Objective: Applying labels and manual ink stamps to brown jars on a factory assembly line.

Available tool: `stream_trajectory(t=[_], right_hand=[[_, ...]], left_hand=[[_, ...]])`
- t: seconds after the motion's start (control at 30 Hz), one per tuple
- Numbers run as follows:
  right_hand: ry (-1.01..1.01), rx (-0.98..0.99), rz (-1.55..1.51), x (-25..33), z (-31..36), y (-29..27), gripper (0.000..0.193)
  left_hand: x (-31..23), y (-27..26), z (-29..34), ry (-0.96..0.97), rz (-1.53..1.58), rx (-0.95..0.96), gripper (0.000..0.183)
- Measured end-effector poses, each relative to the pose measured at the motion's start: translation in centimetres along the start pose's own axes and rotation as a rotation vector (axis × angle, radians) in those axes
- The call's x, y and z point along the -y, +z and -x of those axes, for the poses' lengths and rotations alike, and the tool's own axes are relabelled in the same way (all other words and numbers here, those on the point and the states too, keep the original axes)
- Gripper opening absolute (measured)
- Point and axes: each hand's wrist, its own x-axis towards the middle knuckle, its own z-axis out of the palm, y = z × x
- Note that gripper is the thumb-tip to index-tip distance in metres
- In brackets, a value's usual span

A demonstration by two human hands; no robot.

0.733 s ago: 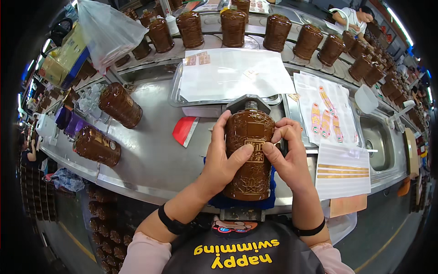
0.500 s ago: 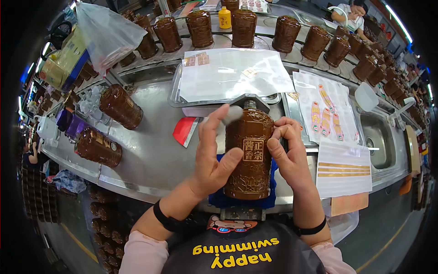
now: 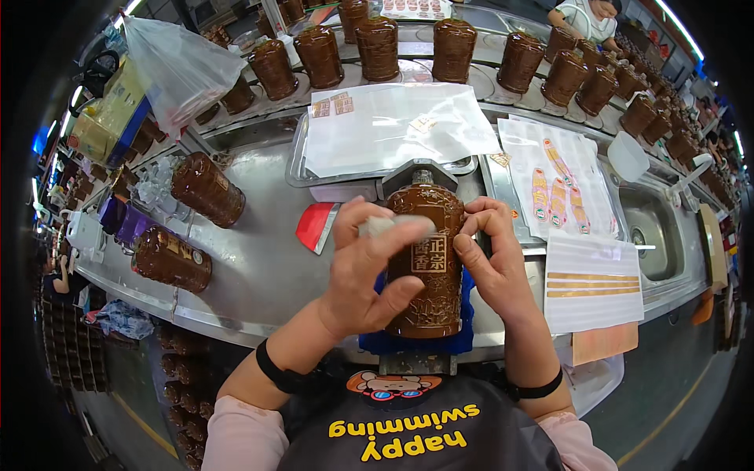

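A brown glazed bottle (image 3: pixel 424 302) with a square gold label (image 3: pixel 438 253) lies on its back in front of me, neck away, on a blue cloth (image 3: pixel 466 330). Its neck end rests at a dark angled holder (image 3: pixel 402 174). My left hand (image 3: pixel 353 275) is over the bottle's left side, fingers spread; one finger reaches across the label's upper left. Something whitish (image 3: pixel 377 227) shows at its fingers, and I cannot tell if it is a finger cover or a pad. My right hand (image 3: pixel 499 263) presses bent fingers and thumb against the bottle's right side.
Two brown bottles (image 3: pixel 208 188) lie at the left, near a red scraper (image 3: pixel 316 226). Beyond are a tray (image 3: pixel 297 157) with label sheets and a conveyor of bottles (image 3: pixel 454 51). On the right are sticker sheets (image 3: pixel 561 177), gold strips (image 3: pixel 593 285) and a sink (image 3: pixel 664 243).
My left hand has swung down and right, from beside the bottle's shoulder to over the label. The right hand has kept its place. The conveyor bottles have shifted right; the yellow bottle no longer shows.
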Motion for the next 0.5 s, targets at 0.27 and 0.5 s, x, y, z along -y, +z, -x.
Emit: stream_trajectory(t=[0.27,0.5], right_hand=[[-0.18,0.045,0.191,0.9,0.3,-1.1,0.045],[0.094,-0.127,-0.494,2.9,-0.2,-2.1,0.037]], left_hand=[[0.4,0.1,0.8,0.018,-0.217,0.027,0.041],[0.5,0.1,0.8,0.022,-0.213,0.033,0.042]])
